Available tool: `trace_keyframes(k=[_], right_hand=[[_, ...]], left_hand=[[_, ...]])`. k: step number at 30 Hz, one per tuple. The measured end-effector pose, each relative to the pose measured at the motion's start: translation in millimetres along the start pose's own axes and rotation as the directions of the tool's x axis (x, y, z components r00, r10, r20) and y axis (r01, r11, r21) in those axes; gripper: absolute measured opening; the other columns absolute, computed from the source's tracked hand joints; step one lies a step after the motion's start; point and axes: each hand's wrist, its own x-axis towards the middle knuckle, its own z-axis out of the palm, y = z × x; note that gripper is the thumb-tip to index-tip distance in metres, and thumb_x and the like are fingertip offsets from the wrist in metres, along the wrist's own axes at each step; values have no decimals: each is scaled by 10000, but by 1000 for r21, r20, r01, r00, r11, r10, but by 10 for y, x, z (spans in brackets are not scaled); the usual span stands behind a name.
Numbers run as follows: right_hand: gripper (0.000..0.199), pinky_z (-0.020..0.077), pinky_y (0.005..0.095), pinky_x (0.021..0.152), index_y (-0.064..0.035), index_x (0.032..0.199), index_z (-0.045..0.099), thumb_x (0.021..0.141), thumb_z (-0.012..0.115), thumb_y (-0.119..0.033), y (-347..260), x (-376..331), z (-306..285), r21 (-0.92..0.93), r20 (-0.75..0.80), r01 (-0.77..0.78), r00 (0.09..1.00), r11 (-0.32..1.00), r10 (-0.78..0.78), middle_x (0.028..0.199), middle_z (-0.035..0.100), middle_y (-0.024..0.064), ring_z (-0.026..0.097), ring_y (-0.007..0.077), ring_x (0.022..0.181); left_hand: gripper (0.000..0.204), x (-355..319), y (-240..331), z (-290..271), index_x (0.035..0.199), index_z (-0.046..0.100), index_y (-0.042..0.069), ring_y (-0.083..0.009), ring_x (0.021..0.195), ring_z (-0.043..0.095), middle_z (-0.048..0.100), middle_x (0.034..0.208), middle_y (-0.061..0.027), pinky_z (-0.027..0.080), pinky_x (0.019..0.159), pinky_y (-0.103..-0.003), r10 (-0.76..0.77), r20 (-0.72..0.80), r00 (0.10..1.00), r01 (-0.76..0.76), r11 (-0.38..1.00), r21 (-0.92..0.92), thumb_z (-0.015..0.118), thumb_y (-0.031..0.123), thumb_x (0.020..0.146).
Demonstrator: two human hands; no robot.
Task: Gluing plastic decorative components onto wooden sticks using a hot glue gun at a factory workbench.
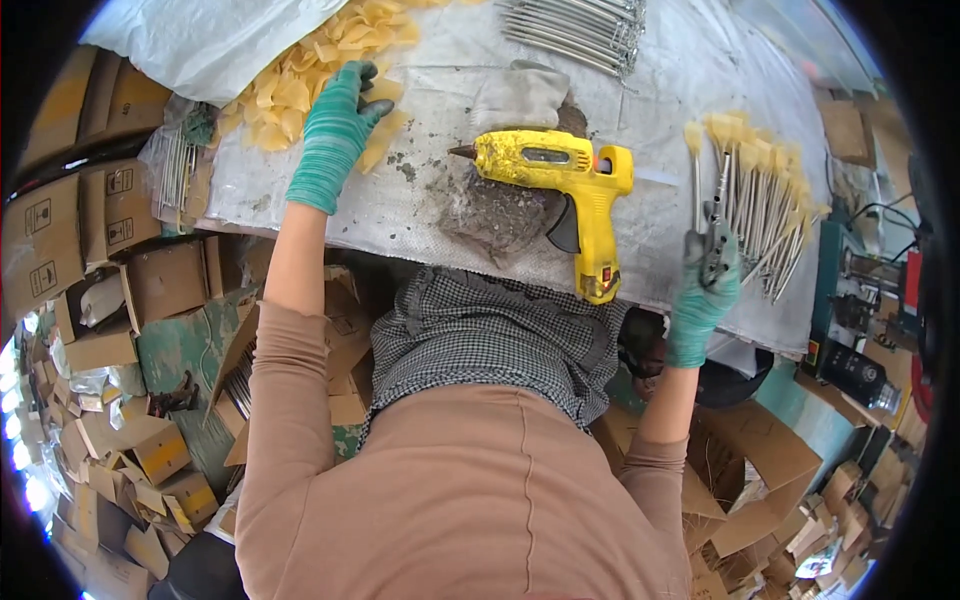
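My left hand (338, 132), in a teal glove with dark fingertips, rests at the edge of a pile of amber, translucent flat pieces (285, 95). Its thumb stands apart from its fingers, with loose pieces beside them. My right hand (712, 275), gloved alike, is by the table's front right. A thin metal rod with an amber tip (697, 180) runs down into its fingers, which are closed around the lower end. Beside it lies a bundle of similar amber-tipped metal rods (768, 195). Between my hands a yellow glue gun (560, 170) lies with its nozzle pointing left.
Bare metal rods (580, 30) are stacked at the far side of the white-covered table (430, 60). A greyish cloth (520, 97) and a crusted lump (495, 215) lie around the glue gun. Cardboard boxes (45, 240) crowd the left; a machine (860, 290) stands right.
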Motion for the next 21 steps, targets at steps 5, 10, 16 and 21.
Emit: trace_keyframes(k=[5, 10, 16, 21], right_hand=[[178, 481, 231, 738, -16, 1006, 616, 835, 666, -21, -382, -203, 399, -233, 197, 169, 973, 958, -124, 978, 647, 56, 583, 116, 757], [330, 503, 314, 649, -115, 1010, 645, 701, 713, -206, -523, -206, 494, -154, 583, 270, 802, 951, -133, 929, 640, 69, 651, 213, 848], [236, 489, 382, 800, -146, 883, 594, 687, 665, -257, -523, -124, 773, -45, 738, 707, 500, 706, -453, 1092, 662, 76, 640, 285, 1006], [261, 480, 400, 838, -138, 902, 565, 696, 670, -258, -543, -95, 810, -7, 785, 701, 445, 713, -431, 1105, 659, 83, 637, 291, 1023]], left_hand=[[286, -149, -7, -126, 1043, 581, 58, -216, 876, 613, 613, 989, -93, 518, 766, -311, 5, -1, 1000, -5, 996, -89, 714, 75, 790], [237, -510, 467, -283, 1009, 580, 32, -143, 736, 571, 595, 891, -39, 495, 694, -250, 216, -125, 968, -231, 966, -116, 705, 93, 816], [105, -809, 659, -214, 977, 568, 31, -63, 675, 499, 557, 766, 7, 435, 642, -201, -33, 204, 979, 154, 773, -615, 617, 90, 905], [101, -838, 655, -251, 990, 568, 24, -65, 679, 496, 555, 766, 5, 434, 637, -207, 6, 203, 979, 121, 787, -606, 599, 83, 914]])
